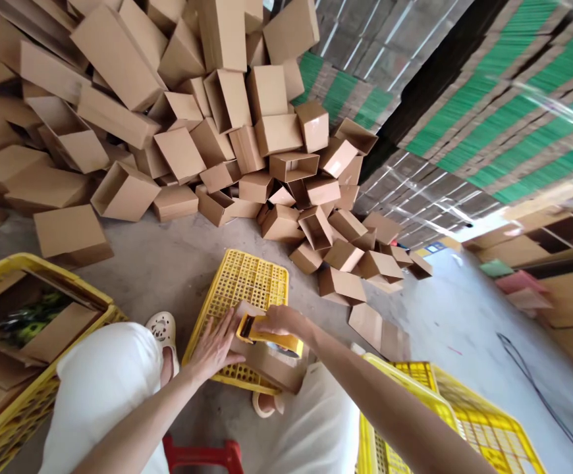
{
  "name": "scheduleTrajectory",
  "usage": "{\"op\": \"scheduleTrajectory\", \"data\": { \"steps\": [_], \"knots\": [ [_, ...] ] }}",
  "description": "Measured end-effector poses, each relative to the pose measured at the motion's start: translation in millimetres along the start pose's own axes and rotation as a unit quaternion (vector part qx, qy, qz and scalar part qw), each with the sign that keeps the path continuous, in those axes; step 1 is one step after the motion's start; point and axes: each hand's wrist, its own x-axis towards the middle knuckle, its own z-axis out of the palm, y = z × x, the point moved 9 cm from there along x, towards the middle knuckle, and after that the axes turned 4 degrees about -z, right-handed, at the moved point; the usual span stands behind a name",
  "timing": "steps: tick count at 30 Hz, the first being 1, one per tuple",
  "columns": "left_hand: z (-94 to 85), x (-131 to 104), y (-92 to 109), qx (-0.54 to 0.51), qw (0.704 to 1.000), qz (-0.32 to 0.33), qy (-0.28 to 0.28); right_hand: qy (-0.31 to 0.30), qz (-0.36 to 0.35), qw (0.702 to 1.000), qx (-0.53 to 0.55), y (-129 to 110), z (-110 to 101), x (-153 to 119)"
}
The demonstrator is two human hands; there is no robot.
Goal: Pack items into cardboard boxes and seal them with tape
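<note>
A small brown cardboard box [271, 365] lies on an upturned yellow plastic crate [240, 280] between my knees. My right hand [280, 320] is wrapped round a yellow tape dispenser [286, 343], which rests across the top of the box. At the left end of the box is my left hand [220, 345], its fingers stretched out and lying against the cardboard. The roll inside the dispenser is partly hidden under my right hand and the yellow frame.
Many cardboard boxes [178, 155] are heaped ahead on the floor. A yellow crate [24, 263] with a carton of dark and green items stands left. More yellow crates [489, 408] are at right, a red stool [202, 454] below. Flattened, green-strapped cardboard stacks [504, 105] rise at right.
</note>
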Motion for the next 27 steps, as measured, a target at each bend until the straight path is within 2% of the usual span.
{"op": "scheduleTrajectory", "data": {
  "steps": [5,12,16,22,27],
  "knots": [
    [-9.2,1,3,0.039,0.999,-0.001,0.016,0.017,-0.001,0.999,0.028,13,8,-20],
    [-18.7,3,22,0.04,0.995,0.091,0.013,0.036,-0.032,0.994,0.099,31,32,-24],
    [-19.0,4,22,0.038,0.995,0.091,0.01,0.049,-0.053,0.987,0.141,44,46,-28],
    [-17.2,5,31,0.055,0.994,0.098,-0.003,0.065,-0.074,0.976,0.192,57,55,-30],
    [-16.3,4,34,0.07,0.993,0.098,-0.004,0.074,-0.058,0.974,0.208,82,63,-32]
  ]
}}
